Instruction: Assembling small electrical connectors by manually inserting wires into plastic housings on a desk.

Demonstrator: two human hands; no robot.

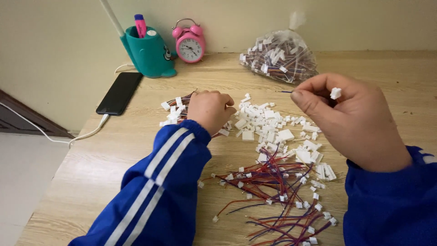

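My left hand (208, 109) rests knuckles-up on the wooden table (109, 155), fingers curled over a heap of small white plastic connectors (266, 123); whether it holds any is hidden. My right hand (350, 118) is raised above the table, pinching a thin wire (283, 91) between thumb and forefinger, with a small white connector (335, 93) at its fingertips. A tangle of red and dark wires with white plugs (277, 196) lies near the front, between my blue sleeves.
A clear bag of wired connectors (278, 57) sits at the back. A pink alarm clock (189, 43), a teal pen holder (148, 53) and a black phone (119, 92) on a white cable are at the back left. The table's left edge drops off.
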